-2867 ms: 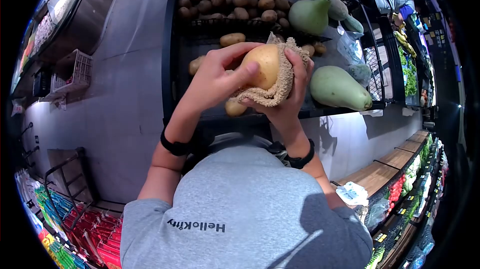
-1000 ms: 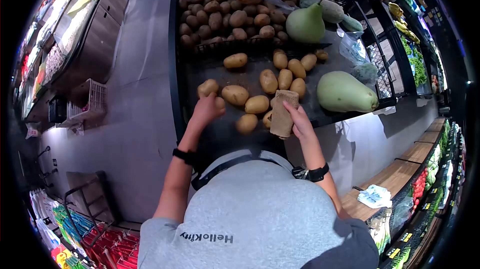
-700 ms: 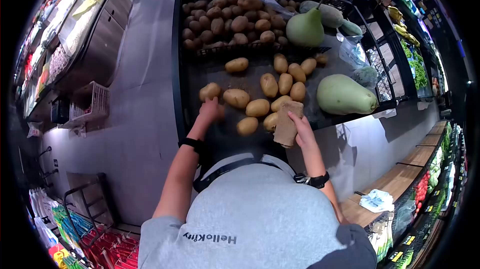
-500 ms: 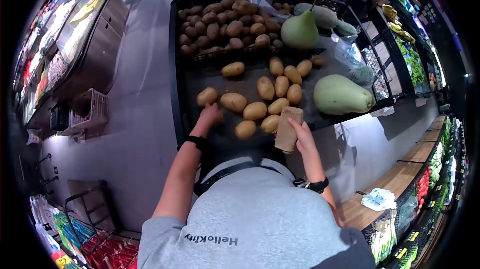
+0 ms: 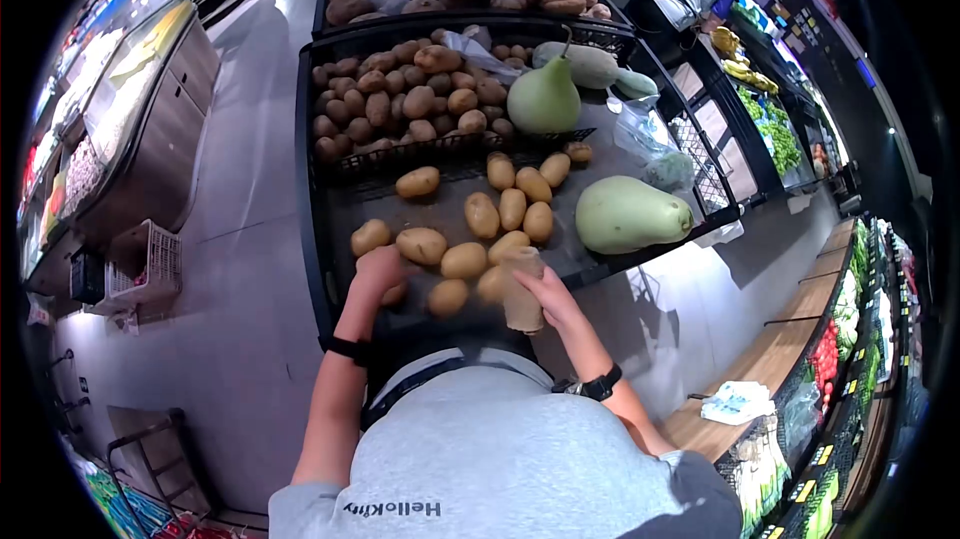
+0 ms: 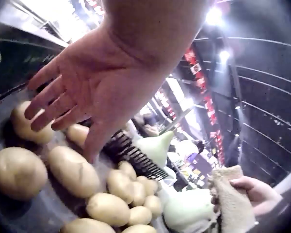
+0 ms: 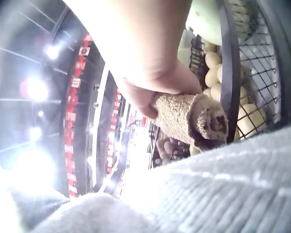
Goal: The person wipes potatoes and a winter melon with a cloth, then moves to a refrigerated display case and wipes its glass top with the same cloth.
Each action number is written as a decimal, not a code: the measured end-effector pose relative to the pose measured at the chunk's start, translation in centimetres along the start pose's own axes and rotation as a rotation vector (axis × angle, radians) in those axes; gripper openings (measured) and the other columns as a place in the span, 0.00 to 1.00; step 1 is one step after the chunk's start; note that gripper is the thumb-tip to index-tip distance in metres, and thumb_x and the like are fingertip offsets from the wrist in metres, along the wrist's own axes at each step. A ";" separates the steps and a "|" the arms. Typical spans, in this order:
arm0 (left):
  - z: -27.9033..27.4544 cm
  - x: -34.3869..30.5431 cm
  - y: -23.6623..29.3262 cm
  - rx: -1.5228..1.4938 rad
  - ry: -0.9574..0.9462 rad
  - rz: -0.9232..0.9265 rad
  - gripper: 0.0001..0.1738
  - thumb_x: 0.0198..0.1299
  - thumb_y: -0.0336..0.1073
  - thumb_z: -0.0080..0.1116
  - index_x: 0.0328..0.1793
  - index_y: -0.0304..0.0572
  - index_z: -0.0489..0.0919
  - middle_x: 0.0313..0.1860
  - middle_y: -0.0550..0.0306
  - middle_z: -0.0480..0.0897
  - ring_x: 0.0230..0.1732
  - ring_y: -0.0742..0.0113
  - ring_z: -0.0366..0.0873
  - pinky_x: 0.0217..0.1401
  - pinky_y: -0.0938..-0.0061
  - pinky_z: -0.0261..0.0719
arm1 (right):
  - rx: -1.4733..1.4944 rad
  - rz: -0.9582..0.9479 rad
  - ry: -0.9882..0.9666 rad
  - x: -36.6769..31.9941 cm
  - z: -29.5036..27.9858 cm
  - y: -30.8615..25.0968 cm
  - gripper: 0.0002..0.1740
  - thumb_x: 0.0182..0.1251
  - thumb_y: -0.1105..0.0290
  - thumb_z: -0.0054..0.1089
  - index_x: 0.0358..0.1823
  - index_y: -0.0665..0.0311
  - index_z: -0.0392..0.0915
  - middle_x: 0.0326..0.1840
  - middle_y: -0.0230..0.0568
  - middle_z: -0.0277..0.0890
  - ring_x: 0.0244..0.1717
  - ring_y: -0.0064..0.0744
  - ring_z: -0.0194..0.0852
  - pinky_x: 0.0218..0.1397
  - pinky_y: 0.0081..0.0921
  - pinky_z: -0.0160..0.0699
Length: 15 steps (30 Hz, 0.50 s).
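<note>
The right hand [image 5: 552, 301] is gripping a rolled tan cloth [image 5: 523, 313], left of the lying green gourd [image 5: 632, 216] and closer to the person; the cloth's long axis is running toward the body, its near end facing the waist. The left hand [image 5: 376, 271], fingers extending straight and grasping nothing, is hovering by a potato [image 5: 371, 237] well left of the gourd. Yellow potatoes [image 5: 464, 261] are lying between; beyond the gourd, an upright gourd [image 5: 546, 99] is standing.
</note>
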<state>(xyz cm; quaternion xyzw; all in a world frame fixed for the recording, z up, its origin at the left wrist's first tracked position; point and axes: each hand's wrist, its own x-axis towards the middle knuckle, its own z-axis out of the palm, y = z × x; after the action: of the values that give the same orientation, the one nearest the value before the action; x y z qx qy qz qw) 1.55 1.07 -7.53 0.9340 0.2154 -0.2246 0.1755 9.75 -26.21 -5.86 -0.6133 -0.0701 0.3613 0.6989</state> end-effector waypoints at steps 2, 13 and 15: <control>-0.5 -0.3 1.0 -0.209 0.192 0.401 0.28 0.49 0.50 0.59 0.51 0.38 0.73 0.35 0.46 0.80 0.38 0.49 0.77 0.40 0.65 0.75 | 0.003 0.041 -0.018 0.4 1.0 -1.6 0.20 0.63 0.67 0.53 0.54 0.68 0.66 0.46 0.37 0.73 0.43 0.25 0.74 0.45 0.23 0.74; -4.9 -5.3 10.3 -0.566 0.602 0.879 0.21 0.46 0.31 0.63 0.47 0.37 0.71 0.42 0.45 0.72 0.45 0.51 0.70 0.49 0.69 0.69 | -0.121 0.096 -0.275 2.7 3.4 -2.7 0.30 0.69 0.45 0.29 0.57 0.61 0.66 0.47 0.34 0.72 0.47 0.21 0.70 0.47 0.20 0.70; -4.1 -4.7 11.3 -0.588 0.516 0.834 0.18 0.46 0.31 0.63 0.43 0.36 0.71 0.37 0.46 0.71 0.40 0.53 0.70 0.44 0.69 0.69 | -0.015 0.128 -0.279 1.8 2.4 -2.7 0.29 0.69 0.46 0.30 0.56 0.61 0.66 0.46 0.33 0.72 0.45 0.21 0.70 0.47 0.20 0.70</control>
<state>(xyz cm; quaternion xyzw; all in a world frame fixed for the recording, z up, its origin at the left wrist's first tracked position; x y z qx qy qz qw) 4.67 -8.24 0.86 0.8765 -0.0822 0.1686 0.4433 10.92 -23.18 -3.42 -0.5656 -0.1298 0.4863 0.6533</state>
